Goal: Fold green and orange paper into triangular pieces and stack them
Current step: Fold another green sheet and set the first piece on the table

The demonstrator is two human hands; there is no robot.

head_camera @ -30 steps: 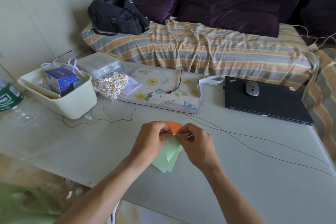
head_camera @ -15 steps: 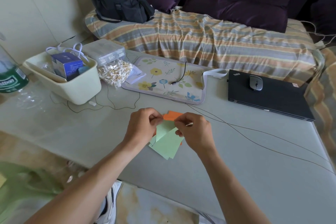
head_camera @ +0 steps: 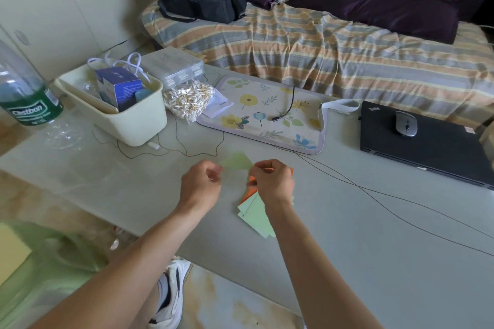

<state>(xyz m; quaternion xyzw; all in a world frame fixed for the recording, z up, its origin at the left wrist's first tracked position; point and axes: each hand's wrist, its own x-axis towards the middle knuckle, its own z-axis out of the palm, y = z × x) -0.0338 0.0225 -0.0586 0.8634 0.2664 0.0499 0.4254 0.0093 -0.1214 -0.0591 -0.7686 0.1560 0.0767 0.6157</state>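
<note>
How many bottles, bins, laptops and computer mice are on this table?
bottle: 1
bin: 1
laptop: 1
mouse: 1, lying on the closed laptop
Total: 4

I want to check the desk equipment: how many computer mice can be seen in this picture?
1. The grey mouse sits on the closed black laptop, at the table's right far side. No other is visible.
</note>
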